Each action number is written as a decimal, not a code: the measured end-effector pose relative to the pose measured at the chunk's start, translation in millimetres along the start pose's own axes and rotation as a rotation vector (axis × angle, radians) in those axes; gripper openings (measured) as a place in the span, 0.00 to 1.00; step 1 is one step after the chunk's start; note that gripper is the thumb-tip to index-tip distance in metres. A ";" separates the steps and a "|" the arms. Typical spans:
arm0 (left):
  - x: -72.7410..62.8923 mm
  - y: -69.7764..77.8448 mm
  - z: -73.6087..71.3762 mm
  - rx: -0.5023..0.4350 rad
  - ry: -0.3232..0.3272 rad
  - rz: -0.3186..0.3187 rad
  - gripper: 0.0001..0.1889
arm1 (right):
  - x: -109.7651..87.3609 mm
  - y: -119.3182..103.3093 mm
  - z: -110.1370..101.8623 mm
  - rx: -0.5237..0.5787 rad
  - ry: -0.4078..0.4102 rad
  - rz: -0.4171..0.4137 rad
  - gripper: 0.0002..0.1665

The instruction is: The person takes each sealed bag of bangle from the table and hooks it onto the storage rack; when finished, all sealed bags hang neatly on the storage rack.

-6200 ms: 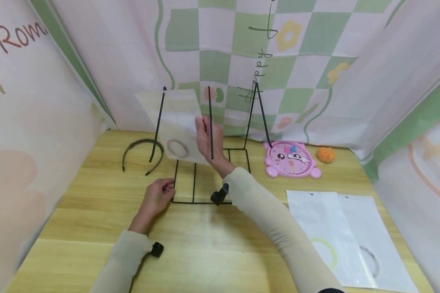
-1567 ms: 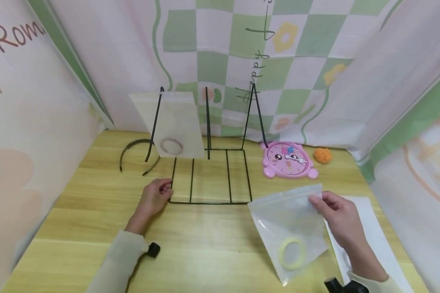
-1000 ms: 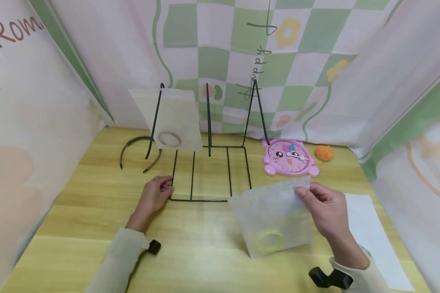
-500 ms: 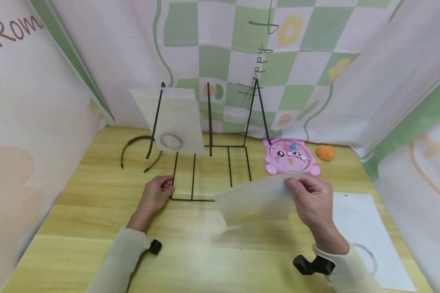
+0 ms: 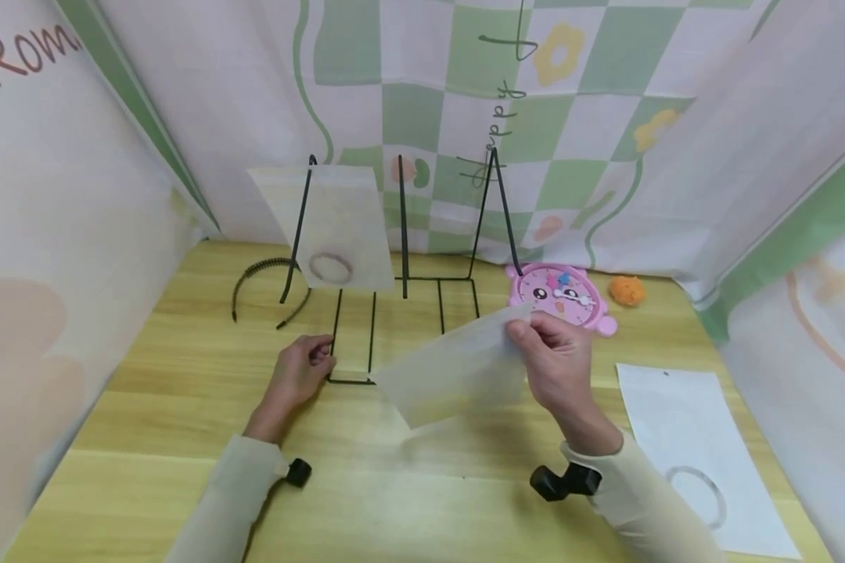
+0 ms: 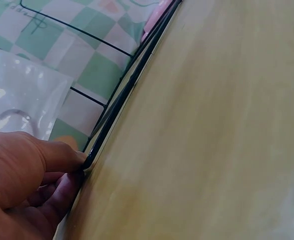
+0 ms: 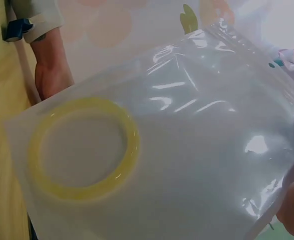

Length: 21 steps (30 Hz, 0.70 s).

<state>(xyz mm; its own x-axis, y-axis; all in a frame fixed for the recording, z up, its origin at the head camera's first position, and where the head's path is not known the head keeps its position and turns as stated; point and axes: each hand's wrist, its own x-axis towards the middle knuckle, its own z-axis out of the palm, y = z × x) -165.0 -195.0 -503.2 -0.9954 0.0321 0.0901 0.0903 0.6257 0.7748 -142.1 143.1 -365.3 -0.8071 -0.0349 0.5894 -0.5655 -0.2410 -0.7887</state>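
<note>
Fingers of the right hand [image 5: 558, 363]: thumb and fingertips pinch the upper corner of a see-through zip bag [image 5: 458, 375].
Held bag: tilted, in the air over the wooden table [image 5: 387, 500]; from the head view it covers the near right corner of the black wire rack [image 5: 403, 227].
Yellow ring [image 7: 132, 142]: inside the held bag, toward the end away from the zip.
Bag lying on the table [image 5: 665, 422]: flat, to the right of the right hand, a grey ring [image 5: 721, 504] in its lower part.
Fingers of the left hand [image 5: 298, 374]: thumb and a fingertip pinch the rack's bar at its near left corner.
Rack: standing on the table, its base in front, three slanting prongs reaching toward the viewer.
Hung bag [image 5: 345, 219]: on the left prong, a brownish ring [image 5: 332, 256] near its bottom edge.
Headband [image 5: 264, 267]: black, on the table left of the rack, partly behind the left prong.
Toy clock [image 5: 563, 293]: pink, with a face, right of the rack, partly hidden by the right hand.
Orange ball [image 5: 627, 291]: just beside the clock, farther right.
Curtain [image 5: 415, 117]: green and white checks, behind everything.
</note>
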 end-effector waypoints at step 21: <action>0.3 -0.4 0.5 0.002 0.023 0.023 0.19 | 17.5 25.0 38.0 0.107 0.093 -0.058 0.04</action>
<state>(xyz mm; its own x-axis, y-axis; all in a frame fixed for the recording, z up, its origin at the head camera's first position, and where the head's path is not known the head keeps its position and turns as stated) -165.4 -194.9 -503.8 -0.9920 0.0286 0.1228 0.1136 0.6263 0.7713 -163.9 99.6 -368.0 -0.7886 0.0707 0.6108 -0.5944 -0.3420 -0.7278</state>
